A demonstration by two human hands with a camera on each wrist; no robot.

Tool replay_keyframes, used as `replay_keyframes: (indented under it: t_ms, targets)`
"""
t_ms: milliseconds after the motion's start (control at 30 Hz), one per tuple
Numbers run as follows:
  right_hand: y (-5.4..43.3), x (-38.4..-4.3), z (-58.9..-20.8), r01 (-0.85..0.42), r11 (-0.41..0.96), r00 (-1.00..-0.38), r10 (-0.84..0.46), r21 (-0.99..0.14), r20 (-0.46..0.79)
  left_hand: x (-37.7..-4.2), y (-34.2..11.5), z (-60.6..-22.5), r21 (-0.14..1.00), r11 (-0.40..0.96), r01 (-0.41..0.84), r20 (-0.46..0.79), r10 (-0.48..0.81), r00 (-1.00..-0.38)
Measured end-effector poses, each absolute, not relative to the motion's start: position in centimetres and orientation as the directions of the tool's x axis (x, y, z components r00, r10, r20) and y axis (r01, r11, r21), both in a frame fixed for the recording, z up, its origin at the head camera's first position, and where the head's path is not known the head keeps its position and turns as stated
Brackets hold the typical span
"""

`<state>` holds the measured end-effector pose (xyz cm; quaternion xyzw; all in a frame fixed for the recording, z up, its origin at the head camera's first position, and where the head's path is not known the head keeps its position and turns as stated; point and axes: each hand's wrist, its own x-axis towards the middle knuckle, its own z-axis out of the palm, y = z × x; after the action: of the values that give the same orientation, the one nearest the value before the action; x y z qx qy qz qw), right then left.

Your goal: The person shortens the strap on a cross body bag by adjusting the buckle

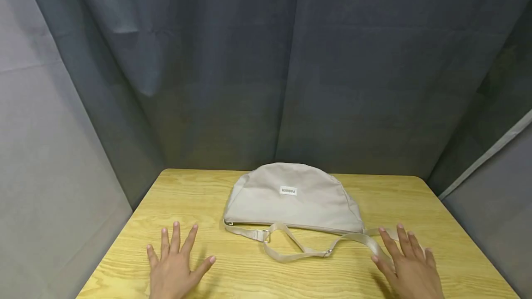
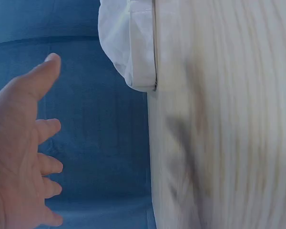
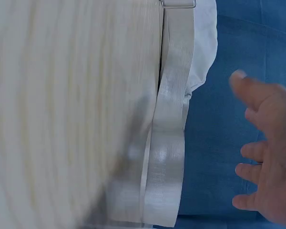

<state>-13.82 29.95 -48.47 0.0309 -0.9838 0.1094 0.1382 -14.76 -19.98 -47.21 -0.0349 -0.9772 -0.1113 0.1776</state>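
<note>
Beige bag (image 1: 293, 202) lies ahead, between left grip (image 1: 172, 269) and right grip (image 1: 414, 271).

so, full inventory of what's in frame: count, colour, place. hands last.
Bag: 1, pale beige-grey, on the table toward its far side
Label: 1, white with dark lettering, on the bag's front
Strap: 1, pale beige, looped on the table in front of the bag
Strap fittings: at least 2, silvery, along the strap
Table: 1, yellow wood-grain, under the bag
Backdrop: 1, dark grey in the head view, blue in the wrist views, behind the table
Side panels: 2, grey, left and right of the table
Left hand: 1, bare, fingers spread, near left of the table
Right hand: 1, bare, fingers spread, near right, by the strap's right end
</note>
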Motion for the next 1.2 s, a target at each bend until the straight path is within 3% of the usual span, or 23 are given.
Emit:
replay_keyframes:
  t_ms: [367, 700, 967, 1200]
  targets:
    - [28.8, -14.5, -49.8, -0.334, 0.915, -0.834, -0.176, -0.225, 0.522, -14.4, -17.0, -46.9, 0.292, 0.929, 0.229, 0.471, 0.069, -0.879]
    - [27.7, -15.0, -49.4, -0.33, 0.792, -0.913, -0.131, -0.513, 0.386, -14.2, -14.0, -47.4, 0.539, 0.785, 0.306, 0.45, 0.038, -0.892]
    - [26.7, -16.1, -49.2, -0.417, 0.716, -0.885, -0.179, -0.559, 0.43, -14.3, -12.0, -47.9, 0.711, 0.618, 0.336, 0.372, 0.074, -0.925]
    - [25.9, -17.2, -49.3, -0.385, 0.615, -0.92, -0.2, -0.689, 0.336, -14.7, -10.3, -48.4, 0.779, 0.496, 0.384, 0.35, 0.164, -0.922]
